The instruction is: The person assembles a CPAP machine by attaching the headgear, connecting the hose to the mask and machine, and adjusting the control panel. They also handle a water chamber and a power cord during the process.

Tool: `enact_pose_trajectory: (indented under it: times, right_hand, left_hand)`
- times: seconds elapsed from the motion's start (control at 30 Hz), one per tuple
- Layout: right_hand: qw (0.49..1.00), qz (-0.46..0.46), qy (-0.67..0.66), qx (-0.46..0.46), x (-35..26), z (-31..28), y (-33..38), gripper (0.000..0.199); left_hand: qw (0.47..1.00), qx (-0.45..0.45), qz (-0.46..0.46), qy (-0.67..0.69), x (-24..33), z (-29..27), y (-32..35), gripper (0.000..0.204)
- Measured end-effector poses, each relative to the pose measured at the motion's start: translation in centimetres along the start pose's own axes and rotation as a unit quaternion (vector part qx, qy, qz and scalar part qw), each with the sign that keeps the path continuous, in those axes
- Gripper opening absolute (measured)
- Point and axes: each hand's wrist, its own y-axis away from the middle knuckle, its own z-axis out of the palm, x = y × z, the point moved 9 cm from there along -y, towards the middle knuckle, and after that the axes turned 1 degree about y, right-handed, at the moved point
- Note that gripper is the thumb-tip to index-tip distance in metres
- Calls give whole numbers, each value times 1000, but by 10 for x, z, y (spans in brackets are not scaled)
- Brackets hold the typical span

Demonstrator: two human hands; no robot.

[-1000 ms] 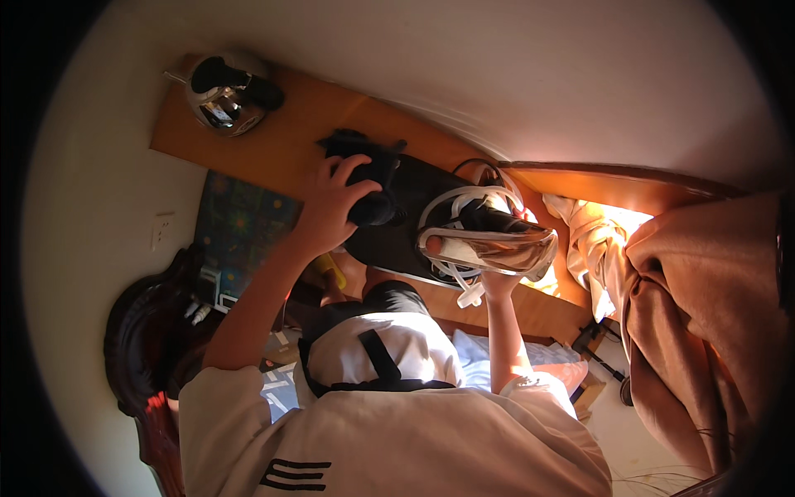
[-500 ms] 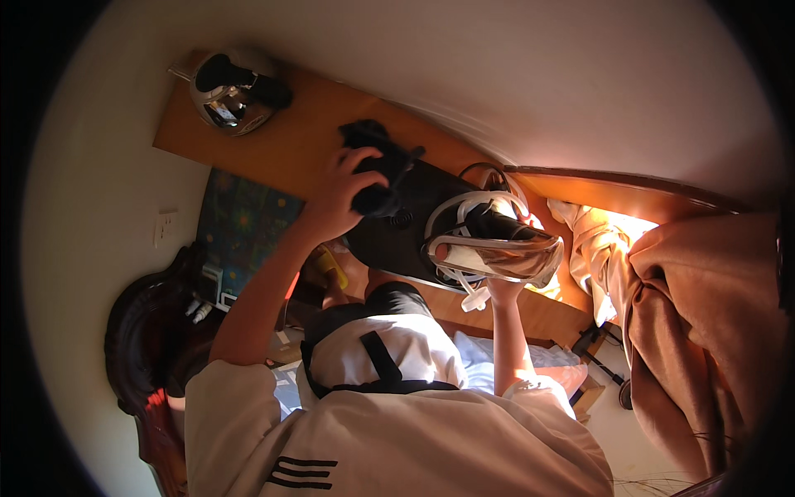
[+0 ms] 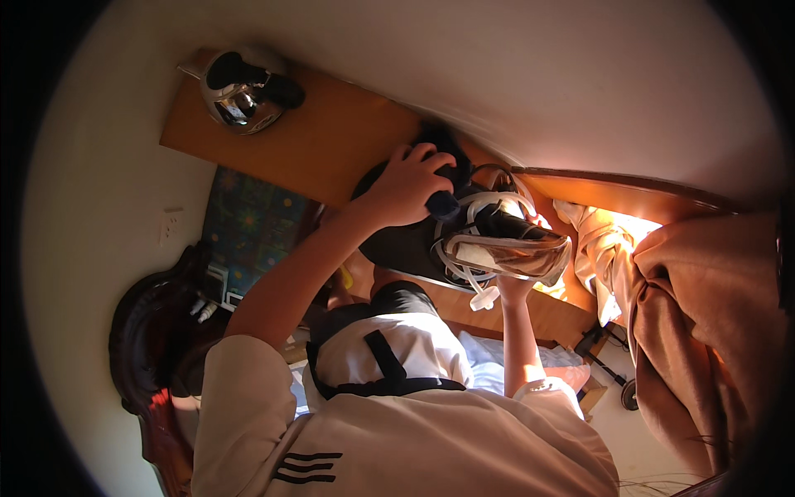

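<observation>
Two grips over the black panel (image 3: 402, 247): left hand (image 3: 411, 186) on dark cloth (image 3: 445, 205), right hand (image 3: 515, 287) on a glossy appliance (image 3: 530, 257); looped white cord (image 3: 484, 197) might snag the cloth.

Near-black cloth (image 3: 444, 205), white cord (image 3: 483, 299), orange-brown bench (image 3: 331, 157).
Kettle (image 3: 242, 99) silver and black; curtain (image 3: 704, 265) russet brown; shirt (image 3: 431, 439) off-white, black-striped; panel (image 3: 257, 217) dark blue-green, spotted yellow-orange.
</observation>
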Motion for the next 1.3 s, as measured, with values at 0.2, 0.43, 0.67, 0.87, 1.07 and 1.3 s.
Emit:
enact_pose_trajectory:
  times: [0.2, 0.43, 0.67, 0.87, 1.07, 1.3]
  right_hand:
    - [1000, 1, -12, 12, -10, 3, -4, 73]
    - [1000, 1, -20, 13, -17, 1, -10, 73]
    - [998, 10, -57, 18, -29, 2, -28, 72]
    - [994, 51, -95, 19, -20, 5, -24, 74]
    - [999, -8, -8, 31, -24, 1, -15, 77]
    - [998, 38, -46, 26, -29, 2, -27, 77]
  left_hand:
    - [982, 136, -114, 66, -40, -27, 90, 50]
    - [964, 123, -229, -47, 10, 9, 147, 85]
    - [960, 168, -216, -53, -29, -24, 89, 82]
    - [968, 157, -194, -36, -14, -9, 109, 86]
    - [959, 150, -242, -6, 11, 23, 157, 89]
    - [973, 159, -170, -1, -30, -19, 84, 83]
